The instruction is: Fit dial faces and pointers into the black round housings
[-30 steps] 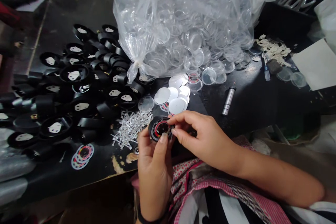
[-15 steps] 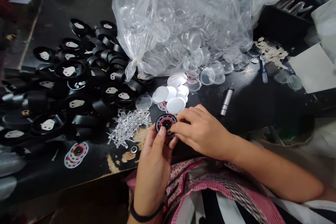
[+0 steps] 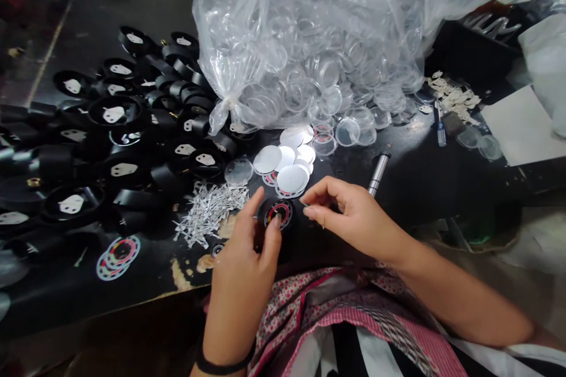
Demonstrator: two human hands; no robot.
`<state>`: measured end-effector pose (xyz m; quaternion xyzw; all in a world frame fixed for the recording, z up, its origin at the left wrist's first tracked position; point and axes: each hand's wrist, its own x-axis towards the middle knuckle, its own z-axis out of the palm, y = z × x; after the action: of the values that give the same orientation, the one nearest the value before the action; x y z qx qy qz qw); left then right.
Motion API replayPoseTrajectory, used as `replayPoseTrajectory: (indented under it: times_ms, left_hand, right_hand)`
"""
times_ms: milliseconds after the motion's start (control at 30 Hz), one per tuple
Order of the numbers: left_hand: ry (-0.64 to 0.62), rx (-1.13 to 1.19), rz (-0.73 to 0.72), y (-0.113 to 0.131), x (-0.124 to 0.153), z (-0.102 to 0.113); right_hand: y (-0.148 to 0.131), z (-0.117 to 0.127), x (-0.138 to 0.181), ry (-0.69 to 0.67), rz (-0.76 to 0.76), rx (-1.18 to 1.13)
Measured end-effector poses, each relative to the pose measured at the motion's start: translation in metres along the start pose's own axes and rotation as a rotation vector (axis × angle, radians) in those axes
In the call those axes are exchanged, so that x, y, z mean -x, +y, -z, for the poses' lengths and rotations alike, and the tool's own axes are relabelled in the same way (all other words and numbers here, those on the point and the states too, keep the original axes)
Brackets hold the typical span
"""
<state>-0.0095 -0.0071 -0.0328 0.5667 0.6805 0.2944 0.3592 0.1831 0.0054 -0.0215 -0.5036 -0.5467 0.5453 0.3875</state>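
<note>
A round black gauge [image 3: 286, 210] with a red and white dial lies at the tabletop's front. My left hand [image 3: 243, 265] is around it, thumb on the dial and forefinger stretched past its left side; the lower fingers are hidden. To the right of it, apart from the gauge, my right hand [image 3: 349, 212] has its thumb and forefinger pinched together. A tiny pale bit shows at the fingertips, too small to name. Beside my left hand is a pile of small silvery pointers [image 3: 207, 212]. Just beyond the gauge lie white dial discs [image 3: 267, 159], some showing printed faces.
Several black gauge cases [image 3: 114, 112] with white plates crowd the left. A clear bag of transparent covers [image 3: 309, 41] spans the back. A metal cylinder [image 3: 379, 172], a blue screwdriver [image 3: 441, 132] and white paper [image 3: 522, 126] are at right. Printed dials [image 3: 119, 254] lie front left.
My right hand has drawn away from the gauge to the right, fingertips still pinched. My left hand has loosened around the gauge, its forefinger now stretched out and its thumb on the dial.
</note>
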Motion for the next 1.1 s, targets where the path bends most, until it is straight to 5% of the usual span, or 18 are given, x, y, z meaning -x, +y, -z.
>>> replayPoseTrajectory:
  times_ms: [233,467,667,900,1100]
  left_hand:
    - [0.279,-0.078,-0.231,0.005,0.004,0.006]
    - [-0.174,0.392,0.083,0.023,0.021,0.006]
    - [-0.236,0.586,0.190,0.019,0.018,-0.001]
    - [-0.071,0.761,0.257,0.026,0.020,-0.003]
    - [-0.096,0.788,0.268,0.028,0.022,-0.004]
  right_hand:
    - [-0.001,-0.001,0.002,-0.082,-0.107,-0.263]
    - [-0.025,-0.003,0.009,-0.191,0.020,-0.014]
    - [-0.031,-0.003,0.012,-0.207,0.062,0.069]
    - [-0.027,-0.005,0.011,-0.163,0.057,0.094]
    - [-0.025,-0.009,0.011,-0.133,0.071,0.090]
